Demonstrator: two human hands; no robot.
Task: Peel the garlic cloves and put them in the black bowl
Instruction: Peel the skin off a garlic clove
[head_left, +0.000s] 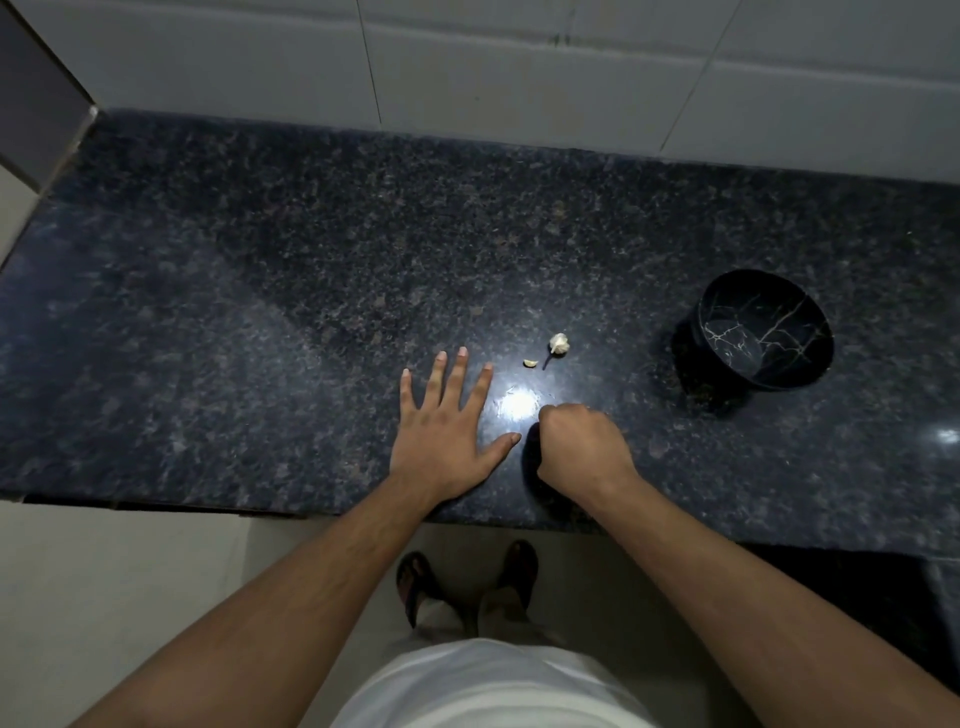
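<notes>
Dark speckled granite counter (260, 312) fills the frame. Near the centre lies a small pale garlic clove (530, 363), long axis left-right, just beside a white garlic bulb piece (559, 344). At right stands the black marbled bowl (763, 332). Left hand (447, 431) lies flat, fingers spread; right hand (582, 441) is clenched.

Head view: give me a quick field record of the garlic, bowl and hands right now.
garlic piece: on the counter, beyond both hands
loose clove: beside it, untouched
black bowl: upright on the right, no garlic visible inside
left hand: flat on the counter, fingers spread
right hand: closed fist; contents not visible
</notes>
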